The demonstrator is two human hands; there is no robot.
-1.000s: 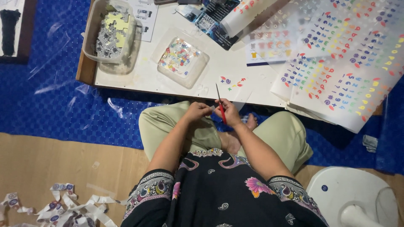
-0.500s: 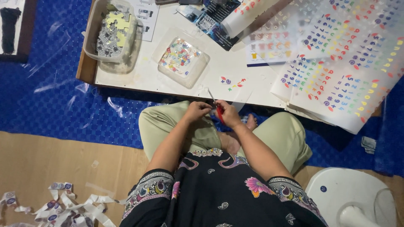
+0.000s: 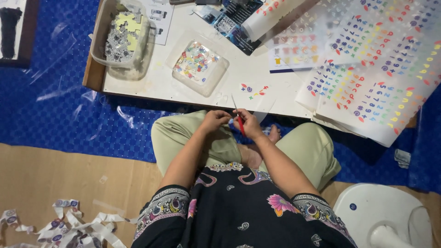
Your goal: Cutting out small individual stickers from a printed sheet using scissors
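Down at the lap, the left hand (image 3: 215, 121) and the right hand (image 3: 249, 125) sit close together just in front of the low white bench (image 3: 147, 85), above the crossed legs in pale green trousers (image 3: 312, 149). The right hand is closed around small red-handled scissors (image 3: 239, 120), whose thin blades point up over the near edge of the bench. The left hand is curled shut with its fingertips pinched just beside the blades; what it pinches is too small to tell.

On the bench, just beyond the hands, lies a small cut scrap of clear film with a few coloured stickers (image 3: 253, 90). Further in and to the left of the scrap sits a shallow square clear plastic tray filled with tiny coloured cut-outs (image 3: 198, 66). At the left end of the bench stands a deeper clear plastic tub holding grey and yellow paper pieces (image 3: 120, 39). Over the right end of the bench spread large white sheets printed with rows of rainbow-coloured stickers (image 3: 372, 78), hanging past its near edge. A blue patterned mat (image 3: 64, 115) lies under the bench.
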